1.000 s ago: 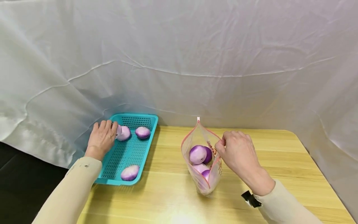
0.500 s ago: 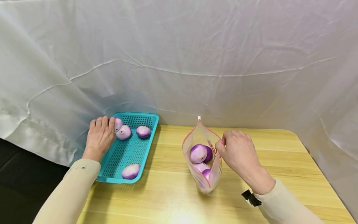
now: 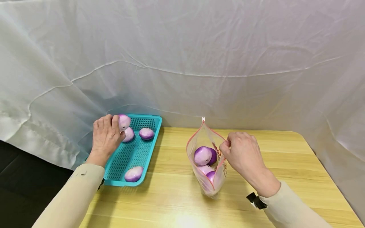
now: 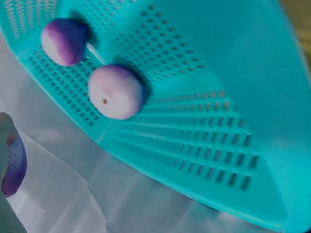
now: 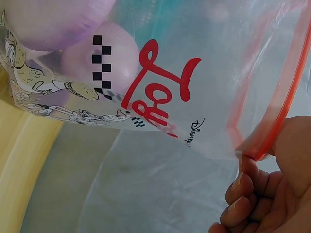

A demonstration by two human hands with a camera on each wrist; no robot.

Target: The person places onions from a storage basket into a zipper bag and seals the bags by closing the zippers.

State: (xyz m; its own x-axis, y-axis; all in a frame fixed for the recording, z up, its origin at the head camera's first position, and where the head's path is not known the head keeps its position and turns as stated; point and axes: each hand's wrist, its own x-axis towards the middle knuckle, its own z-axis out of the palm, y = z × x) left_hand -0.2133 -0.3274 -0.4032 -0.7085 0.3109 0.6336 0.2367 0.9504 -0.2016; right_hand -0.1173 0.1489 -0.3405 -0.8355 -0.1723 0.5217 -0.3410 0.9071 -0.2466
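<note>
My left hand (image 3: 106, 134) grips a purple onion (image 3: 124, 122) over the far left corner of the teal basket (image 3: 119, 183). In the left wrist view that held onion (image 4: 15, 167) shows at the left edge, beyond the basket's rim. Inside the basket lie another onion (image 3: 129, 135) just below the held one, one to its right (image 3: 146, 133) and one near the front (image 3: 134, 174). My right hand (image 3: 242, 153) pinches the red-edged rim of a clear zip bag (image 3: 199, 182). The bag stands with its mouth spread, several onions inside; its printed side faces the right wrist camera.
The wooden table (image 3: 273, 171) carries both bag and basket, with a gap of tabletop between them. A pale cloth (image 3: 182, 57) hangs right behind. Something black (image 3: 25, 190) lies off the table's left side.
My left hand has taken hold of an onion at the basket's far left and lifted it slightly, moving right. My right hand and the bag have stayed nearly still.
</note>
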